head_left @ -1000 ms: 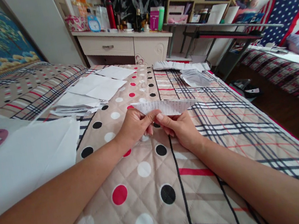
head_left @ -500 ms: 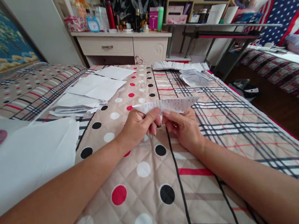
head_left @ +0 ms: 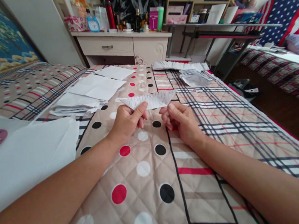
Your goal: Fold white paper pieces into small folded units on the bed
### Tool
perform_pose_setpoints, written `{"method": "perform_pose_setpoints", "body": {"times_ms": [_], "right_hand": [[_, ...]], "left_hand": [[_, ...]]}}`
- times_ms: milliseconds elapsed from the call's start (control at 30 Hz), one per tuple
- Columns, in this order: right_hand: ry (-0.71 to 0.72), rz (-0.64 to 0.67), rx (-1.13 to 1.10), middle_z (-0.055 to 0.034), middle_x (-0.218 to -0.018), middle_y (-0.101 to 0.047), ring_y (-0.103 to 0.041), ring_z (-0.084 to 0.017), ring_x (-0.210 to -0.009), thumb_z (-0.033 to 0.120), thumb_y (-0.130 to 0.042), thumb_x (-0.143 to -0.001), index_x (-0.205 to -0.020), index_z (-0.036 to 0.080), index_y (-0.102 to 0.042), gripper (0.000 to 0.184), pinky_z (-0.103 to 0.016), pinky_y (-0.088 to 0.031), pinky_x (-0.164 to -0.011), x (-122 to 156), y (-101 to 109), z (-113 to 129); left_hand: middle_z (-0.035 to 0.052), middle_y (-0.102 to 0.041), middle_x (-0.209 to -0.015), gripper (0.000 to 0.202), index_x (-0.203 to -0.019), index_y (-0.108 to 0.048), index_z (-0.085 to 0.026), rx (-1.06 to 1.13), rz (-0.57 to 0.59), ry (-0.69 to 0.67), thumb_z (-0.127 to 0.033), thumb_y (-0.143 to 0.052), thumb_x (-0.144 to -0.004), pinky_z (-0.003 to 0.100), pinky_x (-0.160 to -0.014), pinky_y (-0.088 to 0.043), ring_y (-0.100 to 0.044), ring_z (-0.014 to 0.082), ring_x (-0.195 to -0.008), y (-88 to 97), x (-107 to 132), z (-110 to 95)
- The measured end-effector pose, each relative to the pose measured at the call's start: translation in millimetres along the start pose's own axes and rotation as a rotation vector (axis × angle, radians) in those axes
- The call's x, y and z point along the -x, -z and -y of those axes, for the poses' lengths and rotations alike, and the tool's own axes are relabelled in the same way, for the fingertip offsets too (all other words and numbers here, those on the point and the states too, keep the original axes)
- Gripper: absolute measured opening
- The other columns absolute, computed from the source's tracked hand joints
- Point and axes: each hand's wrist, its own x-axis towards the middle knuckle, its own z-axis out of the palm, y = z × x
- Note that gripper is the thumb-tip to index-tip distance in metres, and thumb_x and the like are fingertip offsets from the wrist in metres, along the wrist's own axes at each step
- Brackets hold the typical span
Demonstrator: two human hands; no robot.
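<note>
A folded strip of printed paper (head_left: pixel 155 100), with slanted ends and small dark text, is held up above the bedspread. My left hand (head_left: pixel 128 121) pinches its lower edge, left of the middle, with the thumb on the near face. My right hand (head_left: pixel 180 118) is just below the strip's right end, its fingers curled in and its thumb raised close to the paper. I see nothing in those fingers. Sheets of white paper (head_left: pixel 97 86) lie stacked on the left. At the far right are a bundle of folded paper pieces (head_left: pixel 193 77) and a long pleated paper strip (head_left: pixel 173 64).
The quilted bedspread (head_left: pixel 147 188) has dots and plaid. A large white sheet or bag (head_left: pixel 29 157) with a pink print lies at the left. Beyond the bed stand a white dresser (head_left: pixel 107 46) with bottles on top and a desk (head_left: pixel 223 26). Another bed (head_left: pixel 288 75) is at right.
The printed paper strip has moved left and slightly away from me with my left hand. My right hand's thumb has come off the strip, and a gap has opened between my hands.
</note>
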Motion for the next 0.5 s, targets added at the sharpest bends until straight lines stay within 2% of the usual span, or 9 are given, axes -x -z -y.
{"method": "perform_pose_setpoints", "body": {"times_ms": [100,200,300,500], "right_hand": [[-0.027,-0.033,0.081,0.0032,-0.051,-0.055,-0.04,-0.007,-0.04,0.046,-0.07,-0.078,-0.063,0.018,-0.061,0.033,-0.021,-0.025,-0.039,3,-3,-1],[-0.091,-0.046,0.12,0.0022,-0.046,-0.054,-0.037,-0.006,-0.036,0.041,-0.069,-0.078,-0.059,0.017,-0.063,0.032,-0.021,-0.022,-0.036,4,-3,0],[-0.133,0.029,0.132,-0.0001,-0.048,-0.058,-0.041,-0.007,-0.038,0.037,-0.064,-0.08,-0.061,0.014,-0.068,0.03,-0.021,-0.026,-0.038,5,-4,2],[-0.13,0.178,0.083,-0.001,-0.051,-0.06,-0.047,-0.008,-0.043,0.039,-0.055,-0.083,-0.062,0.014,-0.066,0.035,-0.021,-0.034,-0.044,7,-7,3]], "left_hand": [[-0.003,-0.048,-0.037,0.042,-0.054,-0.058,-0.016,-0.033,0.045,0.012,-0.045,-0.061,-0.085,0.02,-0.035,-0.027,-0.038,0.0054,-0.031,-2.2,2,-1],[-0.0032,-0.049,-0.038,0.041,-0.054,-0.057,-0.016,-0.045,0.038,0.015,-0.043,-0.06,-0.085,0.019,-0.035,-0.028,-0.038,0.0047,-0.031,-2.9,3,-2],[-0.0038,-0.05,-0.041,0.038,-0.053,-0.054,-0.015,-0.062,0.047,-0.012,-0.038,-0.063,-0.082,0.017,-0.035,-0.03,-0.04,0.0046,-0.033,-4.4,3,-2],[-0.002,-0.058,-0.051,0.026,-0.062,-0.059,-0.014,0.01,0.228,-0.049,-0.032,-0.061,-0.081,0.016,-0.036,-0.035,-0.048,0.0057,-0.039,-11.5,5,-5]]}}
